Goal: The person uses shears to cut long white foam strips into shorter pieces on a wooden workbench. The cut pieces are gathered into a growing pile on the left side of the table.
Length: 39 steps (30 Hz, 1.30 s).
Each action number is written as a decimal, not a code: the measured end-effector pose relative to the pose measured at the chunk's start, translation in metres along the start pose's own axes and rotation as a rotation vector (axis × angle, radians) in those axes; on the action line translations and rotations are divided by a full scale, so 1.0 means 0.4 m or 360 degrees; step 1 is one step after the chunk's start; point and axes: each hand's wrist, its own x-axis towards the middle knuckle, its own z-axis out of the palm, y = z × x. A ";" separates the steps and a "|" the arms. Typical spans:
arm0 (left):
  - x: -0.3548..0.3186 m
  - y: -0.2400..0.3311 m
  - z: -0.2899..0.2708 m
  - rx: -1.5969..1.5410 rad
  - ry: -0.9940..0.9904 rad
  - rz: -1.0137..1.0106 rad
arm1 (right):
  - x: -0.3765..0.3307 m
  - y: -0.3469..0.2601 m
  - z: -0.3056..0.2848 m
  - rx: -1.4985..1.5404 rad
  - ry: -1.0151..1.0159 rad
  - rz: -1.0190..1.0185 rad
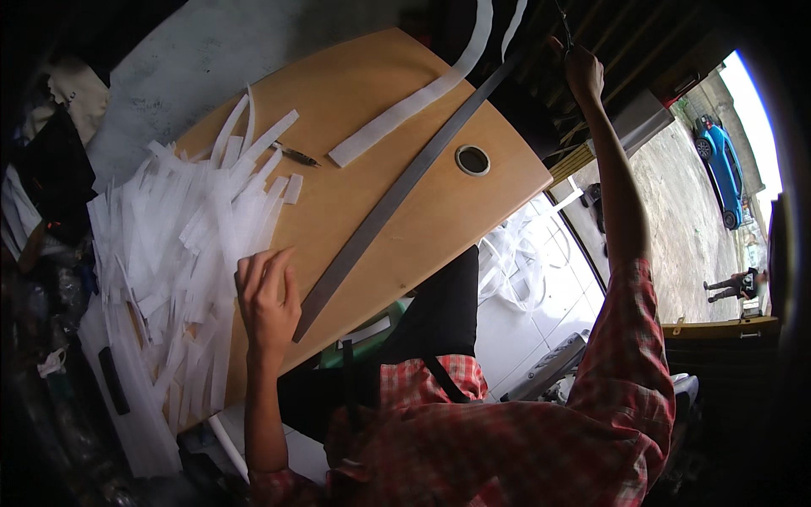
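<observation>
My left hand point(269, 291) rests at the near edge of the wooden table, fingers loosely bent and slightly apart, with nothing seen in them. Beside it on the left lies a heaped pile of cut white strips point(182, 237). To its right a long grey metal-looking bar point(380, 207) runs slantwise across the tabletop. My right hand point(585, 74) is raised at the far right, beyond the table, closed around what looks like dark scissors point(566, 29). A long white band point(405, 110) lies on the table, its far end rising out of view.
The tan tabletop point(439, 194) has a round ringed hole point(472, 160) and a dark pen point(296, 155). Loose white strip coils point(515, 262) lie on the tiled floor. Outside at the right are a blue car point(720, 169) and another person point(737, 286).
</observation>
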 end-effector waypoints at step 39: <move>-0.103 -0.063 0.053 -0.0287 -0.0349 0.0002 | -0.490 0.040 -0.079 0.2258 -0.1709 0.0812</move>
